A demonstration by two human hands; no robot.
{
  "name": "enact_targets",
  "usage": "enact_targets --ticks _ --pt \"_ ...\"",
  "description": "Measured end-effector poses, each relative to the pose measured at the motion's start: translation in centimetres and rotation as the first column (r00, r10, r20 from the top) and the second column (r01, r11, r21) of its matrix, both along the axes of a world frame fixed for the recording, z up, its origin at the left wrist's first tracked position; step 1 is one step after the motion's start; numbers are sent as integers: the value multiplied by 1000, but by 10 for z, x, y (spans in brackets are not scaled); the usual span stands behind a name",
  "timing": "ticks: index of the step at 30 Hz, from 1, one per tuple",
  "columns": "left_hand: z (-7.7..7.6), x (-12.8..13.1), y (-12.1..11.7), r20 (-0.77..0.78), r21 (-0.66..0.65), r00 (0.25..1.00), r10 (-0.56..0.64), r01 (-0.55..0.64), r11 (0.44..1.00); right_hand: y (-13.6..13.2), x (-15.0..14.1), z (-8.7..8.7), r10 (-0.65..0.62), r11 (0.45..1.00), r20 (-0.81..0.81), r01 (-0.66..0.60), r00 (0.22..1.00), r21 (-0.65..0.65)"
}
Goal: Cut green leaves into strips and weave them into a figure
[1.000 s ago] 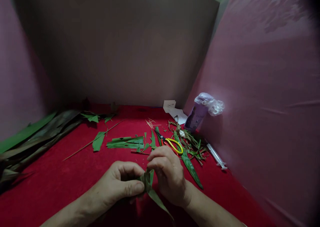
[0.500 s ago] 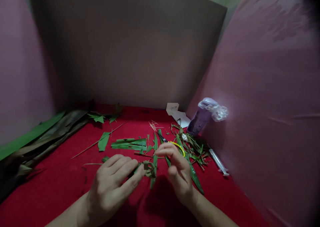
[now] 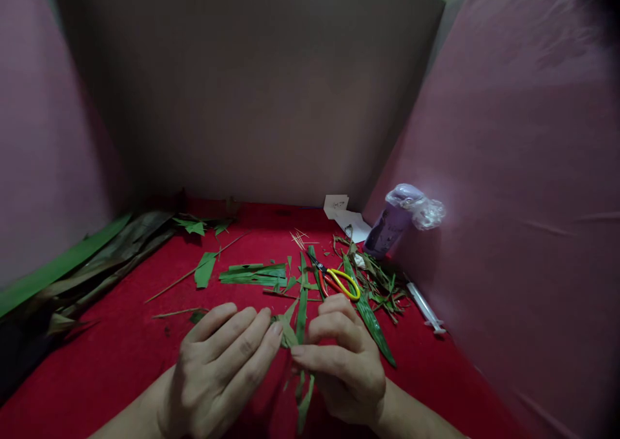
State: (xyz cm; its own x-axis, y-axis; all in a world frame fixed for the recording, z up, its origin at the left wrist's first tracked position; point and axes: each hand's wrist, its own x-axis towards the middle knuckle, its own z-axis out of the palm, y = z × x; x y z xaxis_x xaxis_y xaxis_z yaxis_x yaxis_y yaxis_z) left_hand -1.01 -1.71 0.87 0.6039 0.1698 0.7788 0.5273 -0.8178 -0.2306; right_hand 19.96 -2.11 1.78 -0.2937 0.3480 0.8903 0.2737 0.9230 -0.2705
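Before me, my left hand (image 3: pixel 227 361) has its fingers pressed together over a small folded leaf piece (image 3: pixel 287 330), whose pale green-brown end sticks out past the thumb and fingertips. Close beside it, my right hand (image 3: pixel 341 361) is curled, with its thumb tip by that leaf end. A thin leaf strip (image 3: pixel 303 403) hangs below the right fingers and seems pinched there; the grip itself is partly hidden. A long green strip (image 3: pixel 303 297) runs away from between the hands. Scissors (image 3: pixel 334 277) with red and yellow handles lie just past my right hand.
Cut green leaf pieces (image 3: pixel 254 274) and toothpicks (image 3: pixel 299 239) lie on the red cloth (image 3: pixel 116 374). To the right are leaf scraps (image 3: pixel 385 290), a syringe (image 3: pixel 426 308) and a plastic-wrapped purple bottle (image 3: pixel 387 229). Large leaves (image 3: pixel 87 258) lie left. Walls enclose three sides.
My right hand has moved down and its fingers have curled in, uncovering the scissors' red handle. The leaf end at my left fingertips has changed shape, and a strip now hangs below my right hand.
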Motion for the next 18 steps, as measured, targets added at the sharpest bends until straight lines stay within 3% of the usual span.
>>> enact_targets --ticks 8,18 --pt "9 1 -7 13 28 1000 19 -19 999 -3 1 -6 0 994 32 -3 999 106" --pt "5 0 -3 30 -68 999 -17 19 997 -4 1 -1 -21 989 36 16 999 149"
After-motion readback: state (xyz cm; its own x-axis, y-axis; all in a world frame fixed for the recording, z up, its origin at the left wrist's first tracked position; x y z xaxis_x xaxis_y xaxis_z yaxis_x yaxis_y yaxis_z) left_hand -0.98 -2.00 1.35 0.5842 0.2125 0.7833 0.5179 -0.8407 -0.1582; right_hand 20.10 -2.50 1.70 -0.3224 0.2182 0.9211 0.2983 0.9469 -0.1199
